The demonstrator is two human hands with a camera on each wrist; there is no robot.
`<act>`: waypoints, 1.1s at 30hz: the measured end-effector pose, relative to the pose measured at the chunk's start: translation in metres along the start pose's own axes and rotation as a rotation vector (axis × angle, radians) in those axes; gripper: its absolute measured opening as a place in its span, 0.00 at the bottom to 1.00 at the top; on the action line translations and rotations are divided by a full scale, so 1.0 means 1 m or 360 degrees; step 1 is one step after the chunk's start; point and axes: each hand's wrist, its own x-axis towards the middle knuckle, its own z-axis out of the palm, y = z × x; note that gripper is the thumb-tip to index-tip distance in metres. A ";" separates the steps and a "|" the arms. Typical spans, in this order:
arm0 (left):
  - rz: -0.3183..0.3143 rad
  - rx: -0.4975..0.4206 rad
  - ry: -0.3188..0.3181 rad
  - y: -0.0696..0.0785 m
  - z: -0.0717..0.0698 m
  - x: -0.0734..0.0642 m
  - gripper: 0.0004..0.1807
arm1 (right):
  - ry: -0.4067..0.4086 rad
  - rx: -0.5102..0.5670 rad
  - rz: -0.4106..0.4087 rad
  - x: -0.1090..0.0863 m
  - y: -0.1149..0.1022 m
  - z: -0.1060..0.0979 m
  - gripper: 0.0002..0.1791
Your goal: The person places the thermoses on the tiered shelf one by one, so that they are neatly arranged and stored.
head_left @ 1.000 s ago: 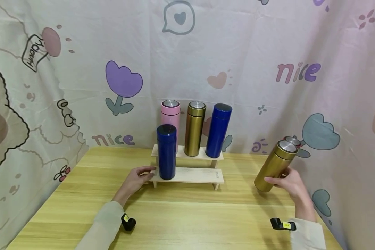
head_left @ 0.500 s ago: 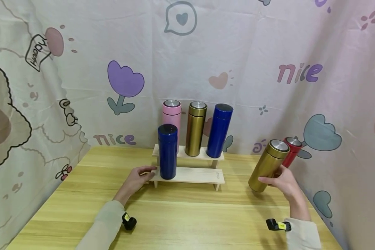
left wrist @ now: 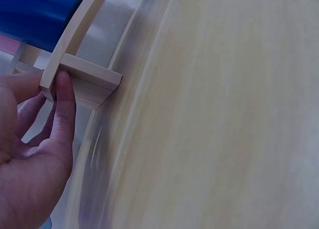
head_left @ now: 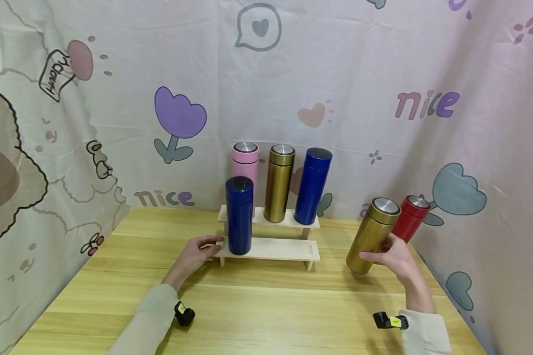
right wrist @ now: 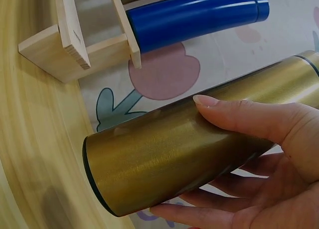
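Observation:
At the right, my right hand (head_left: pixel 397 257) grips a gold thermos bottle (head_left: pixel 369 241) round its lower half. The bottle leans to the right, its base seemingly just off the table. My left hand (head_left: pixel 198 256) pinches the left end of the lower board of a two-step wooden shelf (head_left: pixel 284 248), thumb and finger on either side of the board in the left wrist view. A blue thermos bottle (head_left: pixel 239 217) stands on that board's left end. On the upper board are a pink thermos (head_left: pixel 246 165), another gold thermos (head_left: pixel 279 187) and another blue thermos (head_left: pixel 312 187).
A red thermos bottle (head_left: pixel 411 217) stands behind the right hand, partly hidden by the gold one. The wooden table (head_left: pixel 266 315) runs back to a printed curtain (head_left: pixel 346 59), which also hangs along both sides.
My right hand has carried the gold bottle left, closer to the shelf, and more of the red bottle shows. The left hand stays on the shelf; the view shifts slightly.

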 end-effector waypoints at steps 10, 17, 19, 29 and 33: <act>-0.0003 -0.0005 0.0004 -0.001 0.001 0.000 0.20 | -0.0042 0.0016 -0.0017 0.000 -0.009 0.012 0.47; -0.0010 -0.0029 0.0000 -0.001 0.001 0.000 0.21 | -0.0061 -0.0003 -0.0022 0.000 -0.015 0.017 0.48; 0.0009 -0.0015 -0.0015 0.000 0.001 0.001 0.22 | -0.0062 0.0005 -0.0038 0.000 -0.017 0.019 0.47; 0.0029 -0.0026 -0.0017 0.001 0.001 0.002 0.20 | -0.0116 -0.0003 -0.0148 0.002 -0.024 0.032 0.45; 0.0031 -0.0013 0.0001 0.001 0.001 0.000 0.20 | -0.0143 0.0005 -0.0173 0.003 -0.028 0.036 0.44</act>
